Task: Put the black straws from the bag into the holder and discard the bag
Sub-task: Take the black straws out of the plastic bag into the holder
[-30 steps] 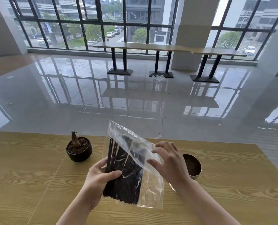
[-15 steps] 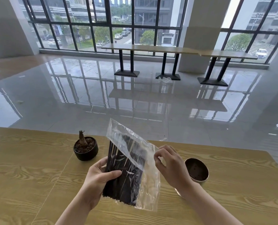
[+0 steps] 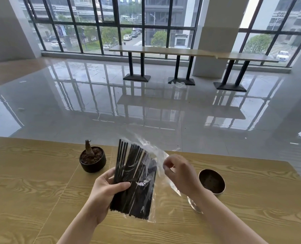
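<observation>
The right grip (image 3: 181, 175), pinching the bag (image 3: 153, 150), had peeled its mouth open; straws (image 3: 133, 182), clasped by the left grip (image 3: 109, 189), now poked out, ready for pulling.

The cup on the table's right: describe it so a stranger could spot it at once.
On the wooden table, right of the right hand, sits a round cup with a shiny rim and dark brown inside. Unlike the black pot on the left, no stem rises from it.
</observation>
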Motion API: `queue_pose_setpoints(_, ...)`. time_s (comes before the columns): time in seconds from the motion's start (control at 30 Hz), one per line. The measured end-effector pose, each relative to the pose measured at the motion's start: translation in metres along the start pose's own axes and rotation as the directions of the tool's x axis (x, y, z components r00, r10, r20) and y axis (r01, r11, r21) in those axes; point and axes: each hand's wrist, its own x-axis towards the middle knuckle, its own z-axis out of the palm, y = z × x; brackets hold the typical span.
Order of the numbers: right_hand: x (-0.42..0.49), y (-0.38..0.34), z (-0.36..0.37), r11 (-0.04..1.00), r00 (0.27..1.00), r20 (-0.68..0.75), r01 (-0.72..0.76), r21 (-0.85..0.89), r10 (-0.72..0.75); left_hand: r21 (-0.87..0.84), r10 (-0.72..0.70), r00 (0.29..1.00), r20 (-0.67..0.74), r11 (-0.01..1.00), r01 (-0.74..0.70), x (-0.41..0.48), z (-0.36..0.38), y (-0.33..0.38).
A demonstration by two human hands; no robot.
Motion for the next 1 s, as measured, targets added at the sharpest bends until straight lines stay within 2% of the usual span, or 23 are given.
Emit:
queue_pose_setpoints(0.07, 0.008, 0.006, -0.010, 0.987, 0.991, 0.063, -0.125, 0.102, 0.119, 0.057, 0.009, 1.000, -0.010, 0.998, -0.009, -0.001, -0.007, 0.000)
queue_pose_setpoints(0.13, 0.017, 0.010, -0.020, 0.951, 0.977, 0.063, -0.212, 0.225, 0.203, 0.125, 0.028, 1.000, -0.001, 0.992, -0.028, -0.002, -0.012, 0.000)
queue_pose_setpoints(0.23, 0.029, 0.013, -0.036, 0.816, 0.947, 0.039, -0.295, 0.497, 0.318, 0.249, 0.045, 0.998, 0.041, 0.967, -0.054, 0.001, -0.019, 0.000)
queue_pose_setpoints(0.33, 0.039, 0.013, -0.054, 0.767, 0.927, -0.032, -0.290, 0.572, 0.375, 0.426, 0.088, 0.995, 0.043, 0.899, -0.098, 0.006, -0.023, -0.001)
queue_pose_setpoints(0.4, 0.044, 0.010, -0.067, 0.761, 0.918, -0.022, -0.315, 0.567, 0.396, 0.525, 0.128, 0.991, 0.041, 0.841, -0.130, 0.011, -0.024, -0.001)
queue_pose_setpoints(0.47, 0.047, 0.001, -0.079, 0.704, 0.917, 0.103, -0.365, 0.610, 0.386, 0.588, 0.149, 0.988, 0.032, 0.797, -0.139, 0.018, -0.024, -0.001)
queue_pose_setpoints(0.53, 0.050, -0.013, -0.089, 0.627, 0.919, 0.231, -0.387, 0.677, 0.318, 0.585, 0.111, 0.994, -0.017, 0.807, -0.081, 0.028, -0.027, -0.003)
queue_pose_setpoints(0.6, 0.053, -0.029, -0.096, 0.609, 0.932, 0.261, -0.361, 0.706, 0.250, 0.537, 0.037, 0.994, -0.100, 0.843, 0.023, 0.038, -0.029, -0.007)
queue_pose_setpoints(0.67, 0.056, -0.043, -0.098, 0.588, 0.942, 0.271, -0.335, 0.736, 0.197, 0.584, 0.015, 0.972, -0.235, 0.802, 0.128, 0.043, -0.027, -0.009)
queue_pose_setpoints(0.73, 0.059, -0.053, -0.096, 0.560, 0.945, 0.278, -0.327, 0.761, 0.173, 0.704, 0.128, 0.921, -0.367, 0.686, 0.185, 0.040, -0.018, -0.011)
queue_pose_setpoints(0.77, 0.060, -0.057, -0.094, 0.549, 0.944, 0.282, -0.328, 0.769, 0.169, 0.716, 0.209, 0.893, -0.399, 0.679, 0.161, 0.034, -0.008, -0.008)
queue_pose_setpoints(0.83, 0.060, -0.061, -0.087, 0.534, 0.942, 0.301, -0.334, 0.777, 0.150, 0.621, 0.280, 0.880, -0.385, 0.783, 0.022, 0.019, 0.017, 0.002)
queue_pose_setpoints(0.87, 0.059, -0.063, -0.083, 0.535, 0.939, 0.316, -0.338, 0.774, 0.136, 0.522, 0.244, 0.905, -0.348, 0.852, -0.029, 0.011, 0.032, 0.010)
queue_pose_setpoints(0.93, 0.058, -0.066, -0.075, 0.562, 0.932, 0.345, -0.346, 0.751, 0.112, 0.357, 0.086, 0.977, -0.197, 0.934, -0.010, 0.003, 0.059, 0.024)
queue_pose_setpoints(1.0, 0.057, -0.069, -0.069, 0.595, 0.927, 0.365, -0.345, 0.726, 0.092, 0.323, -0.018, 0.998, -0.068, 0.946, 0.039, 0.003, 0.082, 0.034)
